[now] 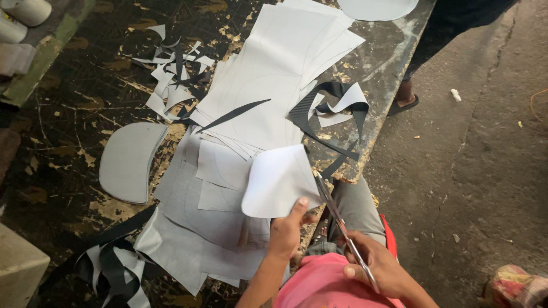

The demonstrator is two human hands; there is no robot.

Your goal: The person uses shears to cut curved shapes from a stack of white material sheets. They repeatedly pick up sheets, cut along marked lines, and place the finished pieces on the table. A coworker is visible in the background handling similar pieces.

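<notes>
A white sheet (pixel 278 179) was pinched closed in the left hand (pixel 287 228) over the near bench (pixel 68 102) edge. Scissors (pixel 342 228) were clasped by the right hand (pixel 379 268). The floppy sheet could fold, and the thumb could be nicked.

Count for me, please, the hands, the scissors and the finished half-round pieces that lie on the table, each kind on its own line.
Hands: 2, the left hand holding a white sheet, the right hand holding the scissors
Scissors: 1
Half-round pieces: 2, one grey, one partly cut off at the top edge
Total: 5
</notes>
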